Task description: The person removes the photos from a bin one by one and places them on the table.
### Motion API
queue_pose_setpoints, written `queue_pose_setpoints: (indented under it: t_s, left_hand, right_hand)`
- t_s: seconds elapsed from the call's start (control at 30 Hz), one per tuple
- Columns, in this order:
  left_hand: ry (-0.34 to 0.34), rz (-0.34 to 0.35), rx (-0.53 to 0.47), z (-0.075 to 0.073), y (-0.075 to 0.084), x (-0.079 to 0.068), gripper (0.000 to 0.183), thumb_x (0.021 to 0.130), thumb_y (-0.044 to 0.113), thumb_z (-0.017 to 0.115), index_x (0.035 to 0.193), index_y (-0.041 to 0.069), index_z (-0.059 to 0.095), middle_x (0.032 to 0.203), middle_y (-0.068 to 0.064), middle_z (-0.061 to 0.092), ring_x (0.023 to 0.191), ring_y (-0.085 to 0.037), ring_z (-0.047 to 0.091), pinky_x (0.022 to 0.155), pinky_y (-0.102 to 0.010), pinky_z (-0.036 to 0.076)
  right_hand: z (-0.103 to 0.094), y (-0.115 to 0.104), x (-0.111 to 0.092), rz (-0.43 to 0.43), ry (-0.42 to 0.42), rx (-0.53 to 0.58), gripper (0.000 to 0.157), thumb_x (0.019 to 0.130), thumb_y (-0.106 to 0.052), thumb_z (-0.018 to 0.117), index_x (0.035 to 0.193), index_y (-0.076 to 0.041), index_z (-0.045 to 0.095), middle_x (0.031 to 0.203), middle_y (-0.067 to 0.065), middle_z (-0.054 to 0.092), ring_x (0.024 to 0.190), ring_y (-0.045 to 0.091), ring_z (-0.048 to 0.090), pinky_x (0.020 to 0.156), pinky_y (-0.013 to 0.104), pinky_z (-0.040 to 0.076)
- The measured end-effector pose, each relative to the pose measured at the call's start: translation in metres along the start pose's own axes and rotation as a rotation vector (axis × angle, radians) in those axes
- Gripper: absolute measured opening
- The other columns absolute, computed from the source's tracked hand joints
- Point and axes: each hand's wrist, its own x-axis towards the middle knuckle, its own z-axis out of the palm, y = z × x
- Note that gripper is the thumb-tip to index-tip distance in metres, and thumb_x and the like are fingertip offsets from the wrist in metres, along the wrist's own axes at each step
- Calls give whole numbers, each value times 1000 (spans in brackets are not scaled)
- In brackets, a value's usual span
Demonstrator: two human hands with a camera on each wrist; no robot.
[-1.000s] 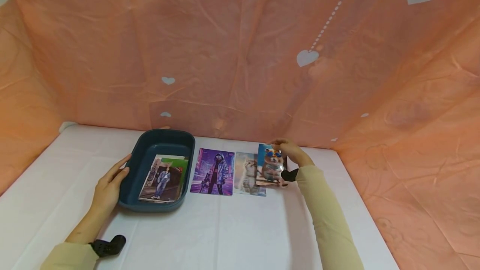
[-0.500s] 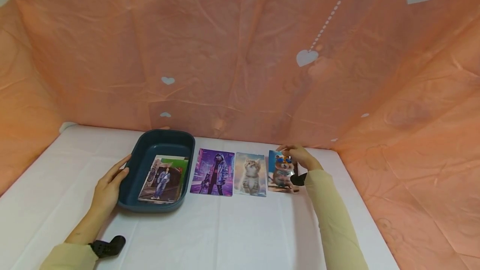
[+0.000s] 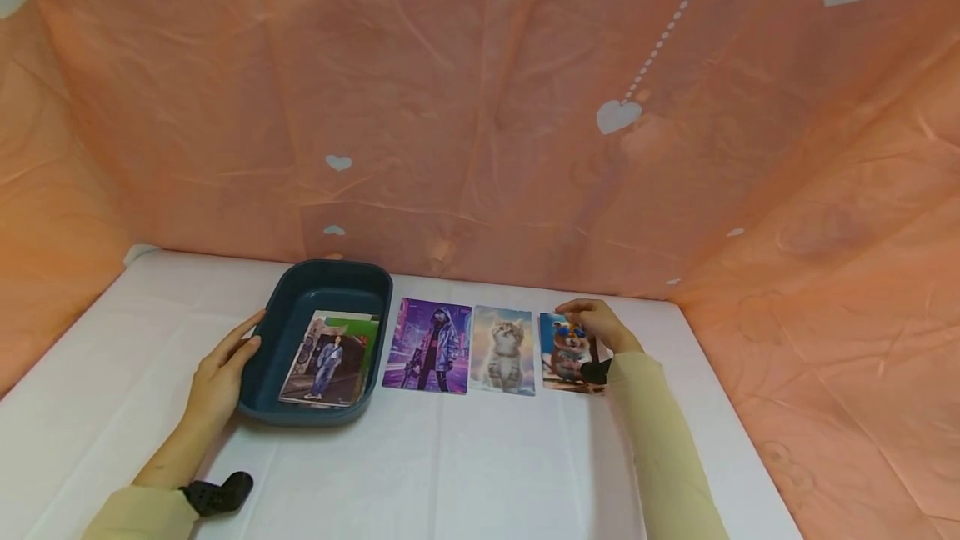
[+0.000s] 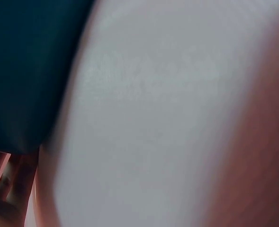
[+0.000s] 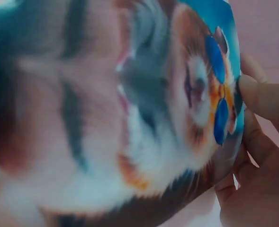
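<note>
My left hand [image 3: 217, 377] grips the left side of a dark teal plastic tray [image 3: 330, 283]; in the left wrist view, fingers [image 4: 22, 177] touch its wall. Inside the tray lies a small pile of picture cards [image 3: 324, 367], the top one showing a standing figure. My right hand [image 3: 603, 326] pinches the top edge of a glossy card [image 3: 562, 357] with a furry animal in blue sunglasses. Seen from the right wrist, the thumb [image 5: 267, 101] is on the card's face and other fingers are behind. The card's right part is partly hidden by the hand and wrist camera.
A purple card with a hooded figure [image 3: 429, 347] lies flat right of the tray. Beside it is a kitten card [image 3: 505, 351], left of the held card. The white-covered table [image 3: 450, 465] meets an orange cloth backdrop [image 3: 450, 148] with pale hearts.
My right hand has carried the animal card rightward and down, off the kitten card, which now shows whole. The left hand and tray stay in place.
</note>
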Motion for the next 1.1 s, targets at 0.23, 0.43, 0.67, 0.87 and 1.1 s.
queue_pose_setpoints:
  t_s: [0.23, 0.43, 0.67, 0.87, 1.1]
  left_hand:
    - [26, 6, 40, 1, -1, 1, 47, 101, 40, 42, 146, 25, 41, 99, 32, 47, 114, -15, 44, 97, -43, 31]
    - [10, -4, 1, 0, -3, 1, 47, 103, 37, 39, 147, 24, 39, 97, 38, 41, 129, -39, 34, 107, -58, 23]
    - [-1, -19, -3, -1, -3, 2, 51, 101, 43, 42, 148, 24, 38, 107, 27, 45, 131, -40, 33, 108, -58, 22]
    - [-6, -34, 1, 0, -3, 2, 52, 101, 44, 41, 148, 24, 37, 115, 17, 49, 131, -40, 33, 107, -58, 23]
    - [6, -21, -13, 0, -2, 2, 51, 100, 44, 42, 147, 24, 38, 104, 29, 44, 131, -40, 33, 108, -58, 22]
  right_hand:
    - [2, 3, 2, -4, 69, 8, 30, 98, -13, 52, 123, 0, 63, 131, 21, 57, 110, 28, 57, 94, 40, 46]
    - [8, -7, 2, -4, 139, 20, 33, 96, -16, 55, 124, 1, 61, 135, 21, 52, 125, 38, 46, 104, 51, 37]
    - [23, -33, -4, -101, 69, 35, 39, 95, -16, 56, 129, 5, 56, 141, 22, 46, 129, 40, 43, 105, 53, 36]
    - [43, -43, 1, -142, 14, 74, 39, 94, -17, 59, 128, 2, 58, 136, 19, 53, 124, 37, 49, 105, 52, 37]
    - [72, -67, 0, -221, -46, 94, 34, 94, -13, 59, 123, 6, 60, 126, 23, 59, 117, 34, 55, 104, 47, 40]
